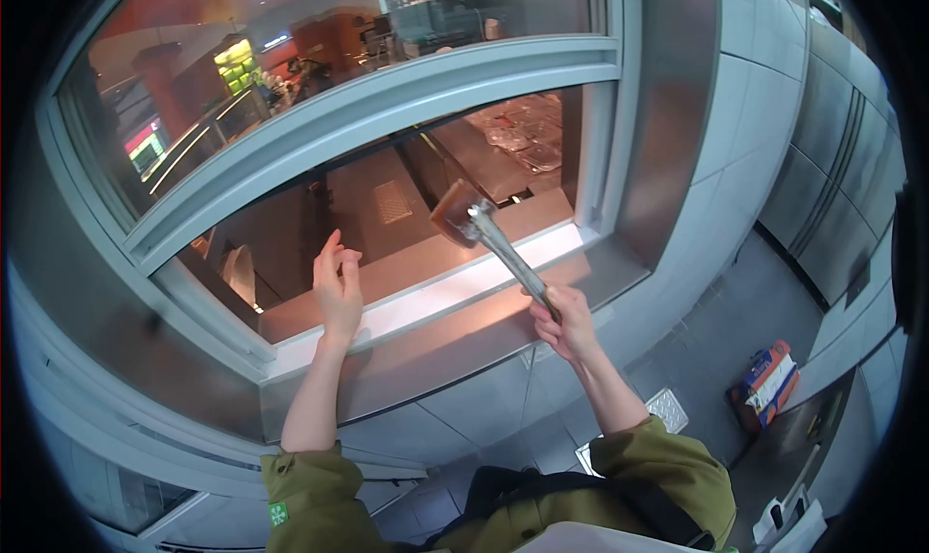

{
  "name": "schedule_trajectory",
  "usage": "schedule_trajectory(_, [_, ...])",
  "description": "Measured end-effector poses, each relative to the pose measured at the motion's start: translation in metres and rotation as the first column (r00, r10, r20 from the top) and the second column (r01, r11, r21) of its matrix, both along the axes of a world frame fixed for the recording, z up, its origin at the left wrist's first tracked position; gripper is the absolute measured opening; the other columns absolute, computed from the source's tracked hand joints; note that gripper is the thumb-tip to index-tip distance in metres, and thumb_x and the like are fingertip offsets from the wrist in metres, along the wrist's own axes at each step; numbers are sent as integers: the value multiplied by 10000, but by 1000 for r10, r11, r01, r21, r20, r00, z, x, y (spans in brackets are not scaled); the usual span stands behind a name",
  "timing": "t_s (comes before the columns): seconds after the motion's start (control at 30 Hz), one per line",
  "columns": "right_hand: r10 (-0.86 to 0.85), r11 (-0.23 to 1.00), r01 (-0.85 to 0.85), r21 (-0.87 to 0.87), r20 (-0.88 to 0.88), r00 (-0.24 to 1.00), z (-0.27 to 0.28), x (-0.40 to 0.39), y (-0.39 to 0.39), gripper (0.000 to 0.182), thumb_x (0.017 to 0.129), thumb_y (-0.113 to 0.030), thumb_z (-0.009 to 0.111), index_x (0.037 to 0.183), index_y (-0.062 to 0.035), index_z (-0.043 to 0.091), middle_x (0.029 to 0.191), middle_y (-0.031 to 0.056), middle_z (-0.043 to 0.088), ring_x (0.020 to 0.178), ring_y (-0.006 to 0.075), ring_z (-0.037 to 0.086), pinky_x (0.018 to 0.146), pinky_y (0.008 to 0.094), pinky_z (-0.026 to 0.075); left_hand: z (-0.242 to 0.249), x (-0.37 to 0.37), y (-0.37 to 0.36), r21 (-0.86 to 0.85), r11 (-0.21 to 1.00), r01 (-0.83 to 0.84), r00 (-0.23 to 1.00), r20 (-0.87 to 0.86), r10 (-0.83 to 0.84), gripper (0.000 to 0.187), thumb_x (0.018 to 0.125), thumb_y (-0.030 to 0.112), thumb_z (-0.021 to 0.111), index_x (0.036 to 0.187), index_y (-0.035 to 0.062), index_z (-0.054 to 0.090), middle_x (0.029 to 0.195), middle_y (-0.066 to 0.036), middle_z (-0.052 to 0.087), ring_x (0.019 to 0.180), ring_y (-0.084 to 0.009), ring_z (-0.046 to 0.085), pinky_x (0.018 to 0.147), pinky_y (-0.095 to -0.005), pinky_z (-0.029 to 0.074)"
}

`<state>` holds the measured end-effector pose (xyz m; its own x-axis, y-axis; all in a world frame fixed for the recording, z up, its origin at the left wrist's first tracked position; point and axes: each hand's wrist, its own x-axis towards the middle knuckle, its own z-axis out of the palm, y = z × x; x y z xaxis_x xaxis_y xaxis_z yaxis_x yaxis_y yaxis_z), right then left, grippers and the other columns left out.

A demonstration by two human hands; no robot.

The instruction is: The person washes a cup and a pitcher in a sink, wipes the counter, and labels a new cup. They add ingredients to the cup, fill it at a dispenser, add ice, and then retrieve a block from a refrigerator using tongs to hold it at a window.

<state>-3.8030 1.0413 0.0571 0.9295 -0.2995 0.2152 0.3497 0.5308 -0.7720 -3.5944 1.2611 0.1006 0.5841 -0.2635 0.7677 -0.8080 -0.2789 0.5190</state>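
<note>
My right hand (563,323) is wrapped round the lower end of a long-handled tool with a broad brown head (510,257). The handle is pale and worn, and the head, tilted up to the left, is over the opening of a window. I cannot make out whether the tool is a brush or a scraper. My left hand (339,284) is raised in front of the opening, fingers loosely bent and apart, with nothing in it. Its wrist is above the white window sill (416,306).
A grey window sash (387,127) crosses above both hands. Beyond the opening is a dark counter (353,200), with clear plastic wrapping (523,137) at its far right. Below right, a red and blue bag (769,384) stands on the tiled floor (682,335).
</note>
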Motion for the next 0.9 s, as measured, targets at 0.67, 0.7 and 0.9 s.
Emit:
schedule_trajectory(0.67, [-130, 989, 125, -78, -58, 990, 2, 4, 6, 370, 872, -273, 433, 990, 68, 515, 577, -8, 377, 359, 13, 232, 297, 163, 210, 0, -6, -4, -74, 995, 68, 998, -9, -69, 335, 890, 195, 409, 1153, -9, 452, 786, -69, 598, 869, -149, 515, 798, -280, 384])
schedule_trajectory(0.7, [-127, 989, 123, -86, -50, 991, 2, 4, 6, 377, 870, -276, 435, 992, 72, 512, 577, -7, 377, 359, 13, 233, 296, 163, 211, 1, -7, -3, -72, 996, 60, 998, -6, -60, 335, 889, 195, 410, 1152, -9, 452, 787, -68, 599, 874, -152, 515, 799, -282, 385])
schedule_trajectory(0.9, [-108, 992, 106, -74, -33, 994, 1, 5, 4, 344, 866, -264, 455, 984, 49, 534, 582, -6, 397, 361, 20, 249, 311, 170, 208, 3, -6, -1, -81, 994, 71, 997, -32, -74, 345, 873, 193, 426, 1158, 0, 446, 813, -76, 582, 918, -191, 490, 785, -313, 391])
